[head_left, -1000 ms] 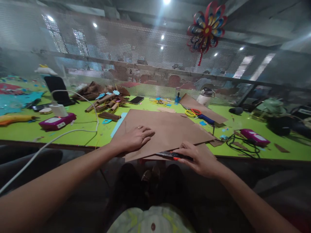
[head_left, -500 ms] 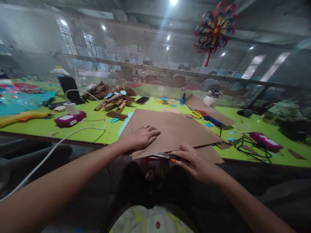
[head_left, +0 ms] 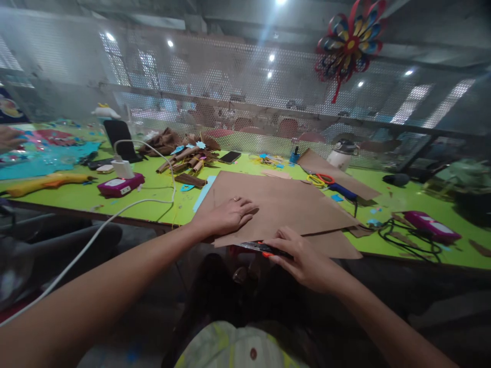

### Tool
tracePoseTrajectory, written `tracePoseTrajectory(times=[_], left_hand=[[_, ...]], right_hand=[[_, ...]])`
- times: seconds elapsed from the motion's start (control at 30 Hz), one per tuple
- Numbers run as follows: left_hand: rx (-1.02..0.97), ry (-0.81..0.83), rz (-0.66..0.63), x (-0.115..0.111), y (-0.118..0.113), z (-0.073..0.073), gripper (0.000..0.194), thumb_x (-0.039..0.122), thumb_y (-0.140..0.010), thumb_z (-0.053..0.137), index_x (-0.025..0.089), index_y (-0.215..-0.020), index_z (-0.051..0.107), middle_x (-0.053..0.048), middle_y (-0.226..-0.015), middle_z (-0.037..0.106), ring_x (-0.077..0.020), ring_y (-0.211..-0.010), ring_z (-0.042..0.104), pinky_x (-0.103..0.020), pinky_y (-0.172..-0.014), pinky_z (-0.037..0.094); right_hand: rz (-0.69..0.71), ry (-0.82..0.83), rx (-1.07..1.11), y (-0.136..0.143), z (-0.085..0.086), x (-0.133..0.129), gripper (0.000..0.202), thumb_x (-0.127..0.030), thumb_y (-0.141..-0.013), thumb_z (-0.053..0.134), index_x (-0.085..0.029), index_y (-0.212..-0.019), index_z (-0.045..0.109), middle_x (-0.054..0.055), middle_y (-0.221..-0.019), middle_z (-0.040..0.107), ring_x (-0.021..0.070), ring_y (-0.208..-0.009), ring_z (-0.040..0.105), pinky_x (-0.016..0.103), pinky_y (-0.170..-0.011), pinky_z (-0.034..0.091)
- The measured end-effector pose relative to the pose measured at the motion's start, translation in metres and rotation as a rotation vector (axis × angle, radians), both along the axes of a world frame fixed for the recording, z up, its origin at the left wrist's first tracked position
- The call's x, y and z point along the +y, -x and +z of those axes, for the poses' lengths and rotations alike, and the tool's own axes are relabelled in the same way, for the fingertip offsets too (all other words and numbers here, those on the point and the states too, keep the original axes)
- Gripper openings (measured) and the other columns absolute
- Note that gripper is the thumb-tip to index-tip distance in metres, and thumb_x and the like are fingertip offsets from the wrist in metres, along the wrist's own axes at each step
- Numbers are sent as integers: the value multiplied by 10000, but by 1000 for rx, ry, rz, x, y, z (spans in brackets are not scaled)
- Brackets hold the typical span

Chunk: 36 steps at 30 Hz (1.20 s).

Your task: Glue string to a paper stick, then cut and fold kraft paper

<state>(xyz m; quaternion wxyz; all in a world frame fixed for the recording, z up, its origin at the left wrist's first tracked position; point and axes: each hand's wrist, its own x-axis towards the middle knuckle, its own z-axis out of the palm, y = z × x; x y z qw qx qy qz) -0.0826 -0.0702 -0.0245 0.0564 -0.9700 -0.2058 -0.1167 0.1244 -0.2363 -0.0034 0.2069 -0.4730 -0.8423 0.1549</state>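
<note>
The left hand lay palm down on the brown paper, its grip open. The right hand's grip was clamped on a utility knife, the blade at the near edge of the paper, which overhung the green surface near the scissors.

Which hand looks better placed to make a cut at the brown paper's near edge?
Probably the right: the right hand holds the knife, its blade by that edge. The left hand holds no tool and rests on the brown paper, so it seems better placed for steadying.
</note>
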Motion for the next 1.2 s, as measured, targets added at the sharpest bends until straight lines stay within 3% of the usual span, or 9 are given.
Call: tracePoseTrajectory(times=[1.2], left_hand=[[-29, -21, 25, -5, 0, 4, 441, 352, -1009, 248, 168, -1333, 485, -112, -1325, 544, -226, -1204, 479, -375, -1031, 339]], right_hand=[[-5, 8, 2, 13, -1, 0, 259, -285, -958, 477, -216, -1165, 617, 84, -1002, 563, 206, -938, 530, 352, -864, 438]])
